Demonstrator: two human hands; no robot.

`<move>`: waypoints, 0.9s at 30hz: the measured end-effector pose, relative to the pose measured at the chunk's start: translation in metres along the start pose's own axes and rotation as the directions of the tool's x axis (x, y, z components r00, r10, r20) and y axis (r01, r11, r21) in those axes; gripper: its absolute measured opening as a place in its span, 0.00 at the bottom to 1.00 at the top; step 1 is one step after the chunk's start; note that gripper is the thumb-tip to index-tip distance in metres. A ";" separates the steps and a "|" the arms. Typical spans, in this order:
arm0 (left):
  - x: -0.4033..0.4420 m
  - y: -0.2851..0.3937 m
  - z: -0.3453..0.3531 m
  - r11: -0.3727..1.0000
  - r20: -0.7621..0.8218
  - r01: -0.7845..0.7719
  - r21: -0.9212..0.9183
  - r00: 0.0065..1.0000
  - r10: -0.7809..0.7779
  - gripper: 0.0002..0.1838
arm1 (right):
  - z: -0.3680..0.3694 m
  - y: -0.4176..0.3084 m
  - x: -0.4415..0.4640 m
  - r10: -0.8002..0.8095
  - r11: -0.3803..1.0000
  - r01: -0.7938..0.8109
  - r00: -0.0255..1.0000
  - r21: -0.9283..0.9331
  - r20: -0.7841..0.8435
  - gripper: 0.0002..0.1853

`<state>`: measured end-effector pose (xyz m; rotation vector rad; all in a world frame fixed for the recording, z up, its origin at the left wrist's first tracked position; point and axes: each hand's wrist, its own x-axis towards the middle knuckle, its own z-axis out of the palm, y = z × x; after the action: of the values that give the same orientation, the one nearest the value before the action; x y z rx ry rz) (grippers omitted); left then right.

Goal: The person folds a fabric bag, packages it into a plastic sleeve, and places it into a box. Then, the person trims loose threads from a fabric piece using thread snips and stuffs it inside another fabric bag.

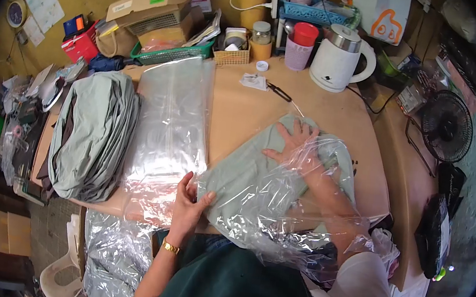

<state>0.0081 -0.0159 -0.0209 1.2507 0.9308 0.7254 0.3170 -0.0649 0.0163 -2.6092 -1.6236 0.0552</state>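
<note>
Head view shows a folded green cloth [248, 164] on the bench [232, 92], directly under the right hand [296, 149]. Its fingers are spread wide and flat, with nothing gripped between them, perhaps for keeping the cloth smooth. Clear plastic film [266, 210] lies over the wrist and forearm of this hand and over much of the cloth; whether it covers also the fingertips, I cannot tell. The left hand [189, 208] stands at the left edge of the cloth, thumb touching there, other fingers bent, with a wide gap between; it seems to steady this edge. Left of these fingers lie flat plastic sheets [171, 117], and farther left a stack of green cloth [96, 132], probably placed for easy reach. Beyond the right fingers rest a dark-handled tool [279, 92] and a white kettle [331, 62], likely set back from the work.
</note>
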 end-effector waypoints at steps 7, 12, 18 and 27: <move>0.016 0.009 0.012 0.985 -0.110 -0.073 -0.153 0.992 0.056 0.28 | 0.056 0.037 0.004 -0.142 0.989 0.148 0.969 0.011 -0.204 0.50; -0.013 0.047 0.000 0.949 0.014 -0.238 0.207 0.970 0.241 0.30 | 0.052 0.044 0.006 -0.015 0.999 0.010 0.987 -0.035 -0.158 0.50; 0.056 0.088 0.020 0.402 0.229 -0.604 0.688 0.707 0.669 0.24 | 0.056 0.036 0.017 0.061 0.997 -0.067 0.981 -0.027 -0.183 0.50; 0.129 0.085 0.049 0.311 0.389 -0.304 0.900 0.884 -0.260 0.31 | 0.042 0.033 0.019 0.057 0.998 -0.055 0.994 0.021 -0.092 0.49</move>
<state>0.1141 0.0896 0.0421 2.3964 0.9133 -0.3139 0.3524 -0.0607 -0.0284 -2.6020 -1.5136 -0.0467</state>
